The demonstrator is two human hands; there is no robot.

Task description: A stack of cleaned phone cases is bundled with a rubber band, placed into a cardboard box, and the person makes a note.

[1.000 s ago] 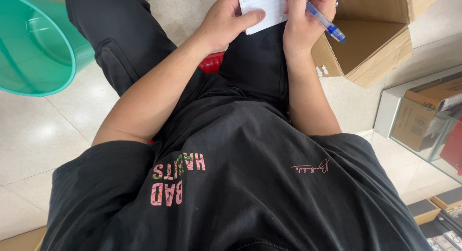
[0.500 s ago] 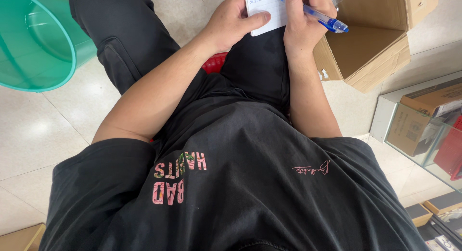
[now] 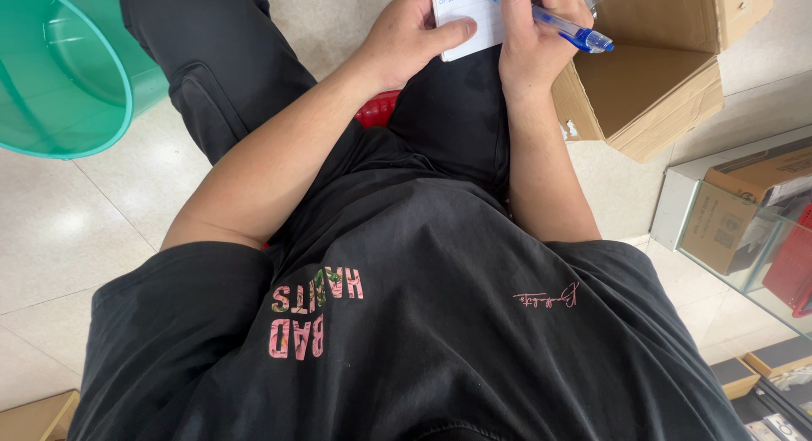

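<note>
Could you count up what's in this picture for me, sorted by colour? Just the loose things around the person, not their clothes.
White: 1, the paper pad held by the left hand.
Blue: 1, the pen in the right hand.
Green: 1, the plastic tub.
Brown: 2, the open cardboard box and a smaller box behind glass.
Red: 1, the seat edge under the legs.
Total: 6

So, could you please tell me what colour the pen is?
Blue, with a clear barrel; the pen shows in the head view.
</note>
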